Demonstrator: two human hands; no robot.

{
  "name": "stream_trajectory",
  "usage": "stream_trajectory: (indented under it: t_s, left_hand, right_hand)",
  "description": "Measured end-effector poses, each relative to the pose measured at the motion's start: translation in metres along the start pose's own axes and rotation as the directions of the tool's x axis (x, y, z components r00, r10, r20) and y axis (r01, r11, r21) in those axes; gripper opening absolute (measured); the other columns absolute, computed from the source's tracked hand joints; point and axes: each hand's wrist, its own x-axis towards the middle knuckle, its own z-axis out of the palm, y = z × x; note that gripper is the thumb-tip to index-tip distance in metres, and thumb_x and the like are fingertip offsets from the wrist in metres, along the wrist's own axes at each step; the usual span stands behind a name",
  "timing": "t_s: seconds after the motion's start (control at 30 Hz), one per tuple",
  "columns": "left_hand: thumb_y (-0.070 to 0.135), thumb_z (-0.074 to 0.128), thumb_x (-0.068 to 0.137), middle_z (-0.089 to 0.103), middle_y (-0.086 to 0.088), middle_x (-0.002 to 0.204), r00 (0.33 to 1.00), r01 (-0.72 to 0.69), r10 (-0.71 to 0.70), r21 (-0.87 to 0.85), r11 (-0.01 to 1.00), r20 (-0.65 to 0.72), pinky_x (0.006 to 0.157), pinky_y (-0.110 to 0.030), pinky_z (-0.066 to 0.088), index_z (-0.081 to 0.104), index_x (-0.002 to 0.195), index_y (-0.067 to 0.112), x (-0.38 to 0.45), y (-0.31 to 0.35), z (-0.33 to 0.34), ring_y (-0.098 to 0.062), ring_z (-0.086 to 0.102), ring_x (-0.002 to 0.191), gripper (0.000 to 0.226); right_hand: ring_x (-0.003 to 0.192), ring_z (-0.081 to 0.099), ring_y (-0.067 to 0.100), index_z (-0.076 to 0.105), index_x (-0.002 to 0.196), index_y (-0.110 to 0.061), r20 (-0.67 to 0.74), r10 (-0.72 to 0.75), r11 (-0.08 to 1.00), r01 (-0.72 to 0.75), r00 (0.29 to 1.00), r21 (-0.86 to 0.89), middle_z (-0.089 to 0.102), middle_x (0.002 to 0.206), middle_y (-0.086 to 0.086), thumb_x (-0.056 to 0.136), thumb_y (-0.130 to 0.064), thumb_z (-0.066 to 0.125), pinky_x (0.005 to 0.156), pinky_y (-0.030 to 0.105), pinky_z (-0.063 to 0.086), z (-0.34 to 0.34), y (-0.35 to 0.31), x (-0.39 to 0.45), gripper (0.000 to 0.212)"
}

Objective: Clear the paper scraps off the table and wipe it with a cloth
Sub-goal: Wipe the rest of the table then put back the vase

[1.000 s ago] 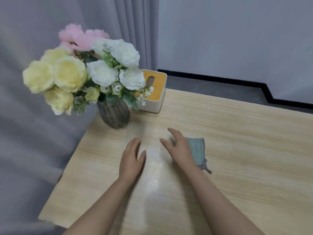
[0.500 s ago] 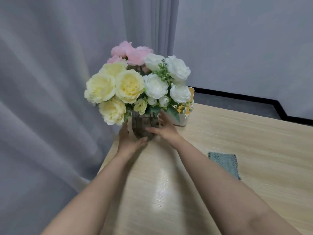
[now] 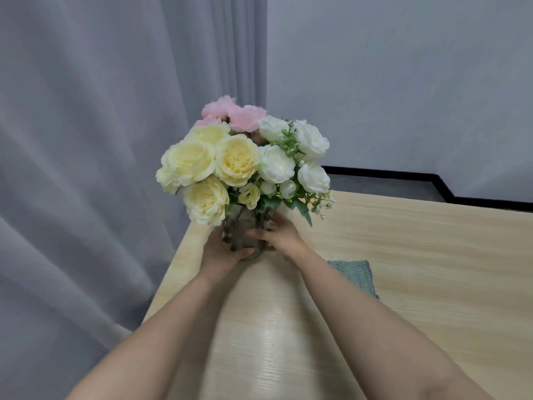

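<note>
A ribbed grey vase [image 3: 243,236] with yellow, white and pink flowers [image 3: 236,160] stands near the far left corner of the light wooden table [image 3: 418,255]. My left hand [image 3: 222,249] grips the vase from the left and my right hand [image 3: 281,236] grips it from the right. A folded teal cloth [image 3: 357,272] lies flat on the table to the right of my right forearm, which covers part of it. No paper scraps show in this view.
A grey curtain [image 3: 86,197] hangs close along the table's left edge. A pale wall with a black skirting line [image 3: 403,174] runs behind the table. The tissue box is hidden behind the bouquet.
My hands left the tabletop near the cloth, reached forward and closed around the vase. My view swung left, so the bouquet now sits in the centre.
</note>
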Motion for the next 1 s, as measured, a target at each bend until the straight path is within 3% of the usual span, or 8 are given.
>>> stream_trajectory:
  t_s: [0.13, 0.23, 0.37, 0.53, 0.73, 0.83, 0.9, 1.0]
  left_hand:
    - [0.024, 0.087, 0.056, 0.060, 0.012, 0.103, 0.995, -0.070, 0.067, 0.047, 0.996, 0.074, 0.074, -0.027, 0.049, 0.042, 0.115, 0.033, -0.017, 0.046, 0.054, -0.016, 0.061, 0.092, 0.075]
    - [0.021, 0.085, 0.061, 0.056, 0.012, 0.107, 0.983, -0.111, 0.108, 0.008, 0.994, 0.145, 0.078, -0.028, 0.049, 0.042, 0.131, 0.022, -0.031, 0.083, 0.112, -0.015, 0.058, 0.094, 0.082]
    - [0.013, 0.082, 0.068, 0.049, 0.008, 0.123, 0.957, -0.120, 0.119, -0.013, 0.993, 0.265, 0.092, -0.037, 0.049, 0.030, 0.145, 0.018, -0.050, 0.126, 0.198, -0.021, 0.056, 0.109, 0.093]
    - [0.009, 0.079, 0.071, 0.050, 0.008, 0.114, 0.920, -0.096, 0.124, -0.093, 0.991, 0.373, 0.081, -0.024, 0.044, 0.030, 0.144, 0.016, -0.085, 0.172, 0.300, -0.021, 0.057, 0.107, 0.087]
    - [0.005, 0.082, 0.067, 0.052, 0.003, 0.120, 0.864, -0.075, 0.125, -0.120, 0.990, 0.487, 0.064, -0.007, 0.042, 0.031, 0.142, 0.012, -0.122, 0.215, 0.413, -0.012, 0.054, 0.096, 0.091]
    - [0.002, 0.080, 0.070, 0.051, 0.002, 0.121, 0.848, -0.062, 0.109, -0.107, 0.992, 0.519, 0.058, -0.008, 0.041, 0.030, 0.143, 0.011, -0.139, 0.231, 0.459, -0.010, 0.054, 0.088, 0.089]
    - [0.001, 0.080, 0.069, 0.051, 0.003, 0.118, 0.842, -0.050, 0.095, -0.099, 0.994, 0.530, 0.060, -0.008, 0.042, 0.033, 0.142, 0.011, -0.149, 0.237, 0.485, -0.012, 0.055, 0.090, 0.087]
    - [0.005, 0.084, 0.064, 0.049, 0.007, 0.113, 0.836, -0.059, 0.095, -0.083, 0.995, 0.540, 0.080, -0.021, 0.043, 0.038, 0.139, 0.010, -0.161, 0.242, 0.515, -0.022, 0.056, 0.107, 0.088]
  right_hand:
    - [0.112, 0.057, 0.022, 0.042, 0.139, -0.016, -0.099, 0.021, 0.998, -0.016, 0.995, 0.058, 0.051, 0.131, -0.006, 0.070, -0.014, 0.082, 0.089, 0.049, 0.052, -0.071, -0.010, -0.043, 0.080]
    - [0.101, 0.057, 0.016, 0.039, 0.140, -0.018, -0.172, 0.009, 0.997, 0.004, 0.985, 0.074, 0.049, 0.121, -0.013, 0.078, -0.008, 0.074, 0.082, 0.045, 0.055, -0.135, -0.009, -0.076, 0.072]
    - [0.085, 0.060, 0.008, 0.038, 0.141, -0.020, -0.290, 0.006, 0.995, 0.023, 0.957, 0.095, 0.050, 0.123, -0.013, 0.081, -0.008, 0.071, 0.070, 0.040, 0.058, -0.223, -0.001, -0.124, 0.070]
    - [0.110, 0.057, 0.022, 0.039, 0.142, -0.022, -0.434, 0.042, 0.997, -0.011, 0.900, 0.074, 0.050, 0.137, -0.006, 0.077, -0.013, 0.074, 0.085, 0.050, 0.054, -0.321, 0.023, -0.173, 0.074]
    - [0.103, 0.051, 0.016, 0.037, 0.142, -0.016, -0.510, 0.092, 0.992, -0.033, 0.855, 0.124, 0.049, 0.131, -0.004, 0.078, -0.010, 0.075, 0.090, 0.051, 0.051, -0.431, 0.055, -0.220, 0.075]
    - [0.104, 0.052, 0.016, 0.036, 0.143, -0.016, -0.555, 0.126, 0.986, -0.045, 0.822, 0.157, 0.049, 0.136, -0.002, 0.077, -0.010, 0.076, 0.093, 0.050, 0.049, -0.471, 0.071, -0.238, 0.077]
    - [0.105, 0.053, 0.018, 0.037, 0.142, -0.016, -0.578, 0.139, 0.985, -0.052, 0.804, 0.165, 0.051, 0.128, -0.005, 0.076, -0.011, 0.076, 0.095, 0.049, 0.048, -0.494, 0.082, -0.249, 0.077]
    - [0.107, 0.054, 0.023, 0.040, 0.140, -0.015, -0.593, 0.159, 0.980, -0.051, 0.790, 0.194, 0.050, 0.109, -0.012, 0.075, -0.008, 0.076, 0.095, 0.052, 0.048, -0.520, 0.096, -0.261, 0.075]
